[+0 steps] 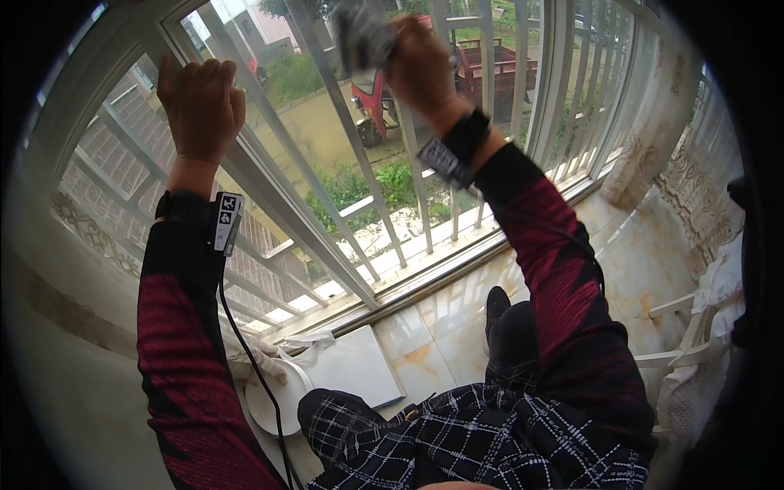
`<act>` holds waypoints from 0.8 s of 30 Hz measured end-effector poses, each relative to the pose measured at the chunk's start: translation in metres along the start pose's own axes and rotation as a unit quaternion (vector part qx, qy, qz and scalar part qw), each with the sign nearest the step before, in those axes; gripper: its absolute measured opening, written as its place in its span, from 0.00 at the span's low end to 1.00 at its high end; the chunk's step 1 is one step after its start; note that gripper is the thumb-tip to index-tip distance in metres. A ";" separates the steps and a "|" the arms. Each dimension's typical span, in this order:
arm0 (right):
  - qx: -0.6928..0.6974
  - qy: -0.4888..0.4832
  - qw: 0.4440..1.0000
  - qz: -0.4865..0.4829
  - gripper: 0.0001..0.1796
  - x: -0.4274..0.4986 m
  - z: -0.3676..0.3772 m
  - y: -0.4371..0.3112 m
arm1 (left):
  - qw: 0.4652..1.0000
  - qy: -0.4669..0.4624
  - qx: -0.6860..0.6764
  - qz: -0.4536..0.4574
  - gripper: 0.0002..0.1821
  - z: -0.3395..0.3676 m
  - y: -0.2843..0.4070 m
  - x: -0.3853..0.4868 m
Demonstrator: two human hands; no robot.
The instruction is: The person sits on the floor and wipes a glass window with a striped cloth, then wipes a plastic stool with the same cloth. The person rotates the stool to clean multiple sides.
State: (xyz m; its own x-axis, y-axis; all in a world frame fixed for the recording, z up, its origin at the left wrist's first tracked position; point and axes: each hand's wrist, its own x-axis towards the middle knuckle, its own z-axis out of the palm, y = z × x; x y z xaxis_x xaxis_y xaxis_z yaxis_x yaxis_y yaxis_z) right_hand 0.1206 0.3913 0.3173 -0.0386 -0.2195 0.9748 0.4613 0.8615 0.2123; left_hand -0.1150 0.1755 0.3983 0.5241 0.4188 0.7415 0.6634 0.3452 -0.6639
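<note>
My right hand is raised at the window and grips a crumpled grey cloth. Both are blurred, and whether the cloth touches the glass is hard to tell. My left hand is raised on the left side, its fingers curled at the upright white window frame. Its palm and the undersides of its fingers are hidden. Each wrist wears a black strap with a marker tag; the left tag shows sharply.
Metal security bars stand beyond the glass, with a red cargo tricycle outside. Below me are a white round bucket lid, a flat white panel and marble-look tiles. A patterned curtain hangs right; white furniture legs stand there.
</note>
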 end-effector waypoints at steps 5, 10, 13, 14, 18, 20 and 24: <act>0.106 -0.168 0.979 -0.045 0.18 -0.091 -0.013 -0.088 | 1.000 -0.016 0.003 -0.008 0.06 -0.002 0.002 0.000; 0.160 -0.226 0.951 -0.139 0.15 -0.113 -0.026 -0.080 | 0.999 -0.038 0.021 -0.009 0.08 -0.005 0.003 0.000; 0.115 -0.141 0.979 -0.096 0.16 -0.076 -0.025 -0.031 | 0.999 -0.040 0.020 -0.011 0.08 -0.005 0.003 0.000; 0.087 -0.128 0.984 -0.086 0.15 -0.058 -0.025 -0.011 | 0.999 -0.042 0.020 -0.014 0.08 -0.006 0.004 0.000; -0.035 0.002 0.994 -0.101 0.16 0.027 -0.027 0.064 | 0.998 -0.054 0.028 -0.021 0.09 -0.006 0.005 0.000; -0.026 -0.019 0.999 0.008 0.17 0.040 -0.031 0.077 | 0.998 -0.048 0.031 -0.015 0.09 -0.006 0.005 0.000; -0.042 -0.026 0.998 -0.041 0.17 0.014 -0.026 0.056 | 0.999 -0.048 0.017 -0.016 0.09 -0.006 0.004 0.000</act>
State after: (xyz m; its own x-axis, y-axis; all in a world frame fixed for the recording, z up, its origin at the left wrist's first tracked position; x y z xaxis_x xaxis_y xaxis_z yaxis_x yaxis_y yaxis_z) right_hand 0.1691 0.4245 0.3406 -0.1246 -0.2621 0.9570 0.5268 0.7999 0.2877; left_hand -0.1094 0.1718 0.3960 0.4475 0.4850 0.7513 0.6600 0.3878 -0.6435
